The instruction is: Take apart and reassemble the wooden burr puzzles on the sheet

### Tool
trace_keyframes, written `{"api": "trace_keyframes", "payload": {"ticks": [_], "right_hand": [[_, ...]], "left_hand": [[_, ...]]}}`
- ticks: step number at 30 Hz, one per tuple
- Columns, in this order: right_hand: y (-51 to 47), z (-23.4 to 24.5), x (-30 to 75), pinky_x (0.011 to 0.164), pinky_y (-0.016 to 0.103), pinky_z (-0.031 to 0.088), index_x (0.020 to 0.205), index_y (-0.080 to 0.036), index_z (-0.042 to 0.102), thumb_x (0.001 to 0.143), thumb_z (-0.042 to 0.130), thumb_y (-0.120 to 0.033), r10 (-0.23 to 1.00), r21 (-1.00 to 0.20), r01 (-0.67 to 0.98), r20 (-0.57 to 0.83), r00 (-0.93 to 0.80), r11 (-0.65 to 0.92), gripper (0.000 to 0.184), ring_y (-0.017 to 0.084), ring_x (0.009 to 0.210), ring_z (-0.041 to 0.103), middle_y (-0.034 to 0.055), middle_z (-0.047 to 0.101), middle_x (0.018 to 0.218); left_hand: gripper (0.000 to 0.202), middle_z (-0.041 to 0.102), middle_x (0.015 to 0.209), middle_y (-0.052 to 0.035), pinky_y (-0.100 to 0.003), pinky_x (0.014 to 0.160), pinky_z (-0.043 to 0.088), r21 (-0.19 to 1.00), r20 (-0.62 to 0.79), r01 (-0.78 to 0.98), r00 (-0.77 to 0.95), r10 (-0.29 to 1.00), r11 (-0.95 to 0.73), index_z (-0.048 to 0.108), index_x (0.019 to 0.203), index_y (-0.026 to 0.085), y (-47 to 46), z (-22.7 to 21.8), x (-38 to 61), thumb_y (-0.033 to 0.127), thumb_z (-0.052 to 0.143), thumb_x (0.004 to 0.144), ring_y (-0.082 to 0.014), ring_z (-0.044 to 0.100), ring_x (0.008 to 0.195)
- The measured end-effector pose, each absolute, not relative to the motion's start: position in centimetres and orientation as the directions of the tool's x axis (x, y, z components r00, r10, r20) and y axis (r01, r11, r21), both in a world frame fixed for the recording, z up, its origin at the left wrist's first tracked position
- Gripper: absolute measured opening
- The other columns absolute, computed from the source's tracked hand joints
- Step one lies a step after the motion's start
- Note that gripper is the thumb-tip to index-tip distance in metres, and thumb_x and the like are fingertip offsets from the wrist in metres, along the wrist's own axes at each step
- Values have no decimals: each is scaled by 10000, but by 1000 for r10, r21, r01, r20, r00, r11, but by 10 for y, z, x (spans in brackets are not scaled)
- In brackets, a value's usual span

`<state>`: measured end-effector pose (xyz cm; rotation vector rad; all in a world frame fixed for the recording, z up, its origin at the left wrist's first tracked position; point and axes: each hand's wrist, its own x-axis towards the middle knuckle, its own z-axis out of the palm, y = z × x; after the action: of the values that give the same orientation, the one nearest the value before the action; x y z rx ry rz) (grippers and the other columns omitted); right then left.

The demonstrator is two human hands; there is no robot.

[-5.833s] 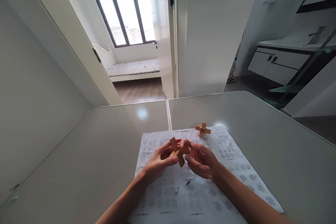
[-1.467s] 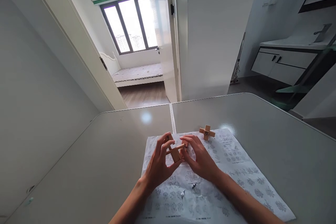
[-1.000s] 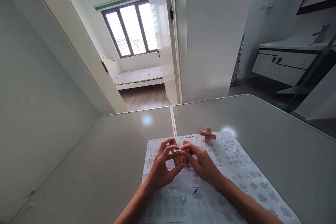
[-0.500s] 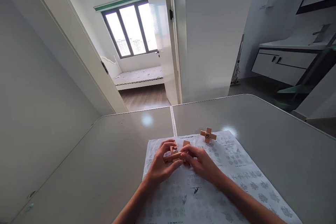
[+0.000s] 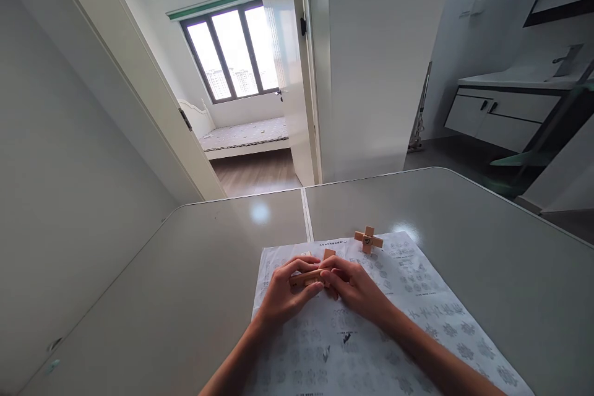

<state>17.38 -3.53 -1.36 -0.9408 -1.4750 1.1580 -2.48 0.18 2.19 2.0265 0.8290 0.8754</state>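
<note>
Both my hands meet over a printed paper sheet [image 5: 408, 303] on the grey table [image 5: 185, 284]. My left hand [image 5: 284, 294] and my right hand [image 5: 355, 286] pinch a small wooden puzzle [image 5: 310, 274] made of crossed sticks, fingers curled round it. One stick pokes up behind my fingers. A second, assembled wooden cross puzzle [image 5: 368, 239] lies untouched on the sheet's far edge, to the right of my hands.
The table's seam [image 5: 304, 213] runs away from me. Beyond its far edge stands an open doorway [image 5: 245, 136] to a room with a window. A dark vanity cabinet [image 5: 501, 117] sits at the right. Small dark bits [image 5: 346, 338] lie on the sheet near my right wrist.
My fingers have closed lower and tighter over the puzzle, which sank toward the sheet. The pieces stand less upright than a second ago. The other puzzle has not moved.
</note>
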Motion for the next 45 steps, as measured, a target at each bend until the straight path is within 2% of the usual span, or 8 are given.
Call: {"api": "trace_keyframes", "payload": {"ticks": [2, 7, 13, 18, 23, 31, 40, 45], "right_hand": [[-35, -14, 174, 559, 278, 408, 1017, -211, 678, 1019, 534, -567, 953, -972, 17, 228, -199, 236, 383, 147, 562, 512, -32, 567, 633], [-35, -14, 175, 577, 287, 435, 1013, -220, 681, 1005, 549, -586, 961, -972, 62, 213, -180, 227, 389, 166, 591, 558, -22, 598, 658], [-33, -15, 176, 602, 291, 434, 1007, -227, 686, 1012, 552, -559, 956, -970, 53, 225, -190, 239, 358, 166, 602, 544, -27, 585, 648], [-32, -15, 177, 607, 285, 429, 985, -218, 687, 1009, 577, -526, 954, -974, -5, 221, -202, 225, 327, 161, 639, 540, -20, 581, 690], [-33, -13, 177, 623, 286, 420, 973, -212, 676, 1004, 588, -523, 951, -975, -8, 219, -219, 223, 325, 160, 655, 536, -18, 586, 702], [-32, -12, 179, 594, 282, 372, 985, -199, 675, 1016, 573, -525, 942, -973, -14, 225, -250, 229, 342, 145, 607, 501, -25, 577, 650], [-31, -18, 181, 566, 277, 329, 976, -200, 660, 1007, 594, -535, 936, -977, -90, 210, -282, 192, 343, 136, 590, 486, -36, 531, 628], [-29, -16, 182, 576, 278, 341, 973, -193, 655, 1011, 599, -517, 925, -973, -159, 213, -314, 169, 330, 133, 589, 497, -46, 499, 634]], "left_hand": [[198, 749, 1188, -90, -458, 1026, 581, 866, 258, 237, 541, 801, -440, 736, 1020, 237, 0, 22, -24, 393, 744, 899, -270, 705, 1158], [288, 753, 1190, -97, -428, 990, 611, 933, 159, 197, 523, 837, -301, 755, 1061, 210, 1, 20, -24, 430, 767, 874, -272, 724, 1128], [286, 769, 1187, -62, -440, 1040, 584, 951, 108, 196, 510, 853, -238, 789, 1049, 244, 6, 18, -27, 417, 823, 824, -281, 711, 1168], [288, 772, 1188, -76, -469, 1050, 576, 963, 76, 183, 518, 852, -197, 791, 1044, 227, 6, 21, -27, 421, 816, 833, -295, 712, 1164], [233, 772, 1183, -87, -455, 1052, 572, 975, 67, 149, 512, 856, -165, 792, 909, 199, 5, 24, -23, 414, 826, 828, -288, 727, 1127], [234, 754, 1209, -99, -436, 1058, 561, 982, 51, 132, 499, 865, -134, 741, 857, 176, 2, 25, -22, 396, 820, 841, -282, 733, 1116], [241, 722, 1175, -85, -374, 970, 578, 988, 56, 90, 543, 838, -124, 680, 938, 176, -2, 31, -19, 392, 775, 890, -256, 755, 1042], [228, 761, 1055, -69, -353, 923, 573, 984, 59, 109, 539, 840, -140, 675, 989, 185, -3, 29, -19, 380, 759, 906, -243, 762, 990]]}}
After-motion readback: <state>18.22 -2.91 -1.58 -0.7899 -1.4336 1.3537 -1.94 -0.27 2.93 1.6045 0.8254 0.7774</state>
